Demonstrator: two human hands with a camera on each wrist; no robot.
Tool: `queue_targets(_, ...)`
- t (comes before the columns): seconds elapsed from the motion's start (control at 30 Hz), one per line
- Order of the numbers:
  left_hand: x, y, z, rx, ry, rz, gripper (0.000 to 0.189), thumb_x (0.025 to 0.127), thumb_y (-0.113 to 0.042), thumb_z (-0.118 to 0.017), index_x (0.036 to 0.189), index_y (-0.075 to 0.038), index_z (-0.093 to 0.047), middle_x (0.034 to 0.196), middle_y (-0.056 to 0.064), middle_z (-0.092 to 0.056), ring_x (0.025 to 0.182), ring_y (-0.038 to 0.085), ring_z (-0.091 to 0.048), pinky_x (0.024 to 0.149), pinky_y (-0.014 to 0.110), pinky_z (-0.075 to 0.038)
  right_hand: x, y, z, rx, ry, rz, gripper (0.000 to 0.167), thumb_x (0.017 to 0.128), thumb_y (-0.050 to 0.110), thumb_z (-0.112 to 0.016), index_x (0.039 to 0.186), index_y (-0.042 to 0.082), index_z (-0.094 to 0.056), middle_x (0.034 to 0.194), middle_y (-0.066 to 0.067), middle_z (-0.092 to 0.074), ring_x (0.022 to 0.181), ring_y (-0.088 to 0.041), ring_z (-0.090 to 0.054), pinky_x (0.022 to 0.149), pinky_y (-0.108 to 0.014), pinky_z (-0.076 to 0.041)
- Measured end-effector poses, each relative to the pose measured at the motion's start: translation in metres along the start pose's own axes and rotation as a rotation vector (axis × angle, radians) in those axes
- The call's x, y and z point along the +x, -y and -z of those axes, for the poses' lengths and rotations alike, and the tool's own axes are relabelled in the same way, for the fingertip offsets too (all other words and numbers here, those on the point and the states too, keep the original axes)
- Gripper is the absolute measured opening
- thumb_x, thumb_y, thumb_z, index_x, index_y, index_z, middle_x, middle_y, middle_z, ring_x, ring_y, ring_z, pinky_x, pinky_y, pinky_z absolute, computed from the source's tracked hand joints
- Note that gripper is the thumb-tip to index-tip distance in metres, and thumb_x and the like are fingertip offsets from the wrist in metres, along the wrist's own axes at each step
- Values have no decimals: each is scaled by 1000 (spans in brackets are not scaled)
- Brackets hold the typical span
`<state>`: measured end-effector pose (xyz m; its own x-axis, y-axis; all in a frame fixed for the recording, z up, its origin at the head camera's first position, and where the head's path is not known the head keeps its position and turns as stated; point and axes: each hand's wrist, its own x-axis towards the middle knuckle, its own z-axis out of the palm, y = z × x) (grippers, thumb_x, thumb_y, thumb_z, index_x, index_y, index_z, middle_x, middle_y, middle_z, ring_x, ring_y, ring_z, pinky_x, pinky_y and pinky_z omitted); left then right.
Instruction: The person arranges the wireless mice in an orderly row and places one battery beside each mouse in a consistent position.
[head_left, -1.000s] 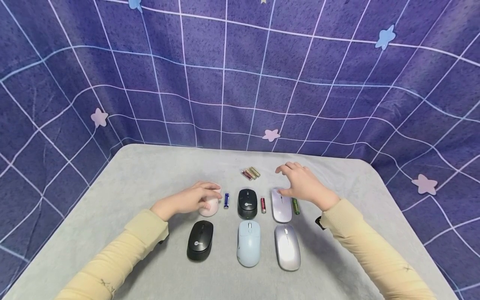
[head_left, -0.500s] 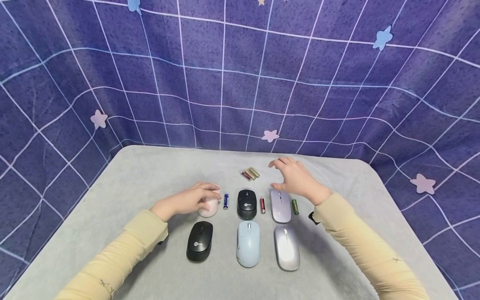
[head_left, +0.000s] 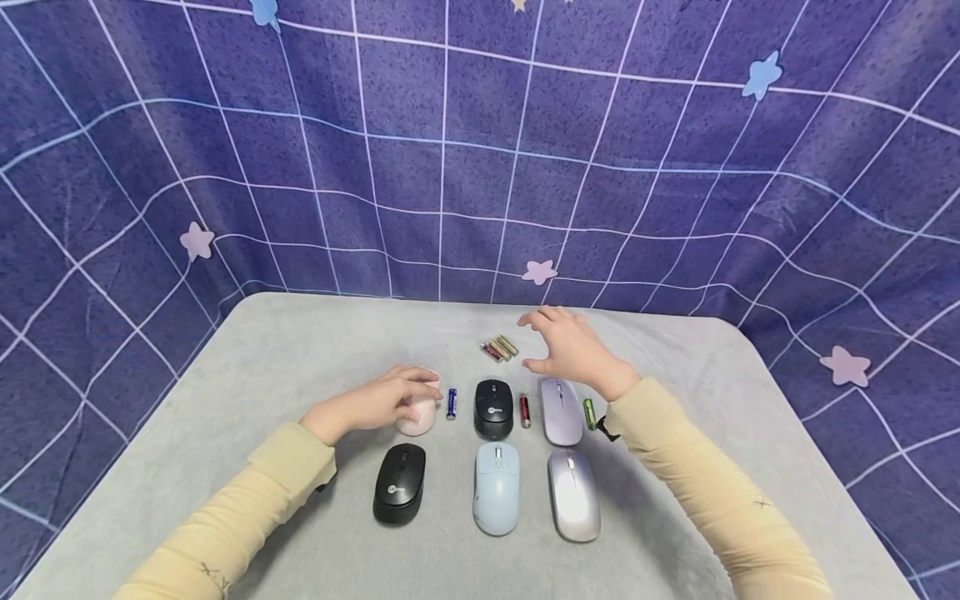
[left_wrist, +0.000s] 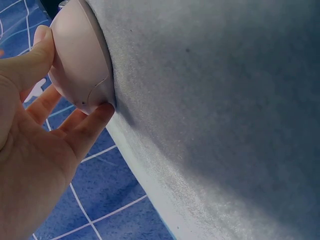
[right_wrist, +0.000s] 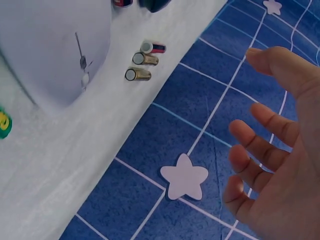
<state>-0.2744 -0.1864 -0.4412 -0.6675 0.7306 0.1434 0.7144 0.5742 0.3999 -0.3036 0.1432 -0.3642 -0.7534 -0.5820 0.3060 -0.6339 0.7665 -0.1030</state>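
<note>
On the left of the table, my left hand (head_left: 375, 402) grips a pale pink computer mouse (head_left: 420, 423). In the left wrist view, the thumb lies along one side of that mouse (left_wrist: 80, 50) and fingertips meet its end. Over the back right part of the table hovers my right hand (head_left: 573, 350), its fingers spread and holding nothing. Just left of it lies a small cluster of batteries (head_left: 500, 348), some gold and some dark red. Below it sits a lilac mouse (head_left: 561, 412); the right wrist view shows the same lilac mouse (right_wrist: 65, 50) large at the upper left.
A blue battery (head_left: 452, 404), a red battery (head_left: 525, 411) and a green battery (head_left: 590, 414) lie between the mice of the back row, around a black mouse (head_left: 494, 409). In front stand another black mouse (head_left: 400, 483), a light blue mouse (head_left: 497, 489) and a silver mouse (head_left: 574, 496).
My right hand has moved left and slightly back, off the lilac mouse and closer to the battery cluster. The left hand has stayed on the pink mouse.
</note>
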Motion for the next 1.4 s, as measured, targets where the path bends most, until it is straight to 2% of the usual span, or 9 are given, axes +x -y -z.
queue_targets(0.23, 1, 0, 1, -14, 40, 55, 41, 79, -13, -69, 120, -13, -65, 139, 14, -48, 129, 38, -39, 106, 56, -31, 9, 6, -7, -10, 7, 4, 60, 72, 35, -78, 124, 14, -56, 115, -4, -59, 108, -29, -54, 90, -48, -44)
queue_targets(0.43, 2, -3, 3, -15, 51, 68, 41, 79, -13, -69, 121, -13, -65, 139, 13, -48, 129, 37, -39, 107, 55, -31, 17, 10, -12, -10, 19, 16, 62, 71, 32, -79, 125, 13, -55, 117, -6, -58, 106, -29, -54, 86, -48, -46)
queue_targets(0.7, 1, -5, 4, -14, 44, 46, 42, 78, -13, -70, 120, -11, -65, 138, 16, -49, 128, 39, -40, 106, 56, -32, 30, 16, -22, -28, 47, 33, 63, 72, 32, -78, 127, 14, -54, 122, -6, -57, 112, -28, -52, 96, -47, -43)
queue_targets(1.03, 3, -3, 5, -6, 41, 20, 42, 78, -14, -70, 119, -10, -65, 136, 17, -50, 127, 39, -40, 105, 55, -33, 41, 22, -33, -34, 82, 27, 62, 73, 34, -77, 128, 18, -54, 123, -5, -57, 119, -28, -49, 88, -47, -44)
queue_targets(1.23, 3, -3, 5, -3, 34, 11, 41, 77, -14, -70, 118, -10, -66, 136, 17, -50, 126, 39, -41, 105, 55, -33, 43, 21, -44, -54, 115, 26, 61, 72, 33, -76, 127, 18, -55, 118, -3, -58, 110, -25, -51, 81, -43, -45)
queue_targets(1.4, 2, -2, 5, 7, 28, 4, 41, 77, -14, -70, 118, -10, -66, 135, 17, -51, 126, 39, -41, 104, 55, -34, 44, 19, -53, -53, 139, 19, 61, 71, 31, -76, 126, 18, -56, 119, -3, -57, 112, -24, -50, 82, -43, -45)
